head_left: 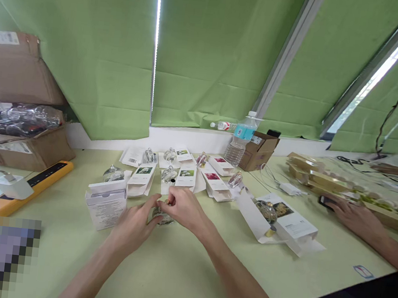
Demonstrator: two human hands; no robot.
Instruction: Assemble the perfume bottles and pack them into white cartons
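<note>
My left hand (pixel 136 225) is curled round the side of a small round glass bottle (pixel 163 218) that rests on the pale green table (pixel 179 270). My right hand (pixel 184 207) pinches at the bottle's top from above, fingers closed. Just behind the hands stands a similar glass bottle with a dark cap (pixel 169 176). An open white carton (pixel 105 203) stands to the left of my left hand. More small white cartons with flower pictures (pixel 186 176) and glass bottles lie in a row further back.
Another person's hand (pixel 350 215) rests on a dark phone at the right. A water bottle (pixel 241 140), a small brown box (pixel 260 150), trays of tan packets (pixel 323 180), an orange power strip (pixel 28 183) and cardboard boxes (pixel 15 101) ring the table.
</note>
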